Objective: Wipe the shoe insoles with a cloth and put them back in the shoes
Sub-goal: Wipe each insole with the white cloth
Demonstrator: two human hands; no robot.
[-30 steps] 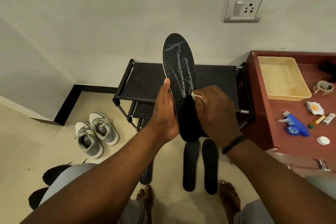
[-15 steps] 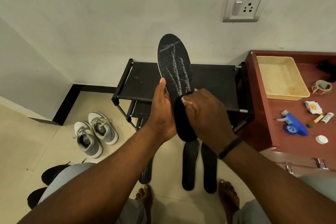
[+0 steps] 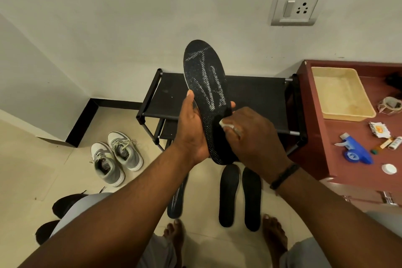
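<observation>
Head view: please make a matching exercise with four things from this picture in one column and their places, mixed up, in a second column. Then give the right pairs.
Things:
1. held insole
2. grey shoes
3. yellow tray
4. blue spray bottle

Places:
A. on the red table, near the wall
B. on the floor, left of the black rack
C. in the left hand, in front of the rack
D. on the red table, between the tray and a white cap

Pairs: 1-C, 2-B, 3-A, 4-D
</observation>
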